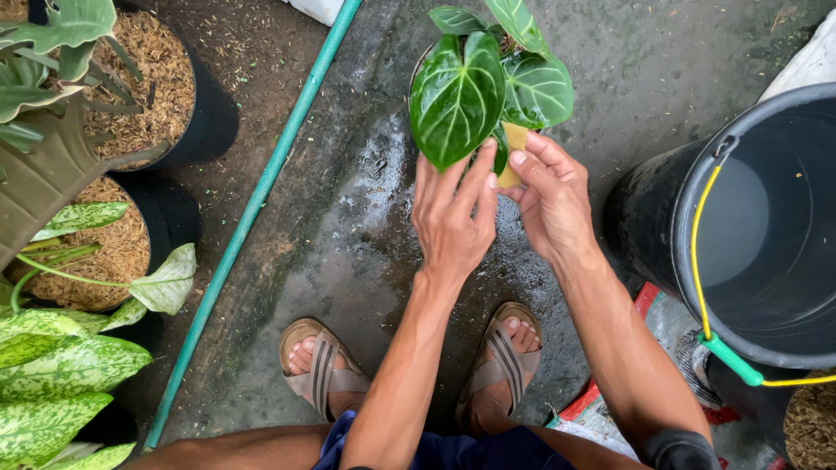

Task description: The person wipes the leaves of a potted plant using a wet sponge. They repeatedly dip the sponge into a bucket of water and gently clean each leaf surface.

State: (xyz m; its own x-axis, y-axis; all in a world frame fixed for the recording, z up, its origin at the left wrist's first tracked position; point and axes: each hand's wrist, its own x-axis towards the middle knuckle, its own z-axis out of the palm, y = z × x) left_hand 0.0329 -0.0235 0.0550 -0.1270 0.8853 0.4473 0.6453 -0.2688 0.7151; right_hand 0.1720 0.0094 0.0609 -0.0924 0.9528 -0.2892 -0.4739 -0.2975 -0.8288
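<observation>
I've got two hands up at one small potted plant on the wet concrete floor: left hand with fingers spread loosely against a big dark veined leaf, right hand with fingers pinching a yellowed leaf. One green hose crosses on the left, one black bucket stands right, two pots of husk sit far left

Head view: from my head, it faces straight down at the wet concrete floor.
Nearness: close, within my arms' reach.
</observation>
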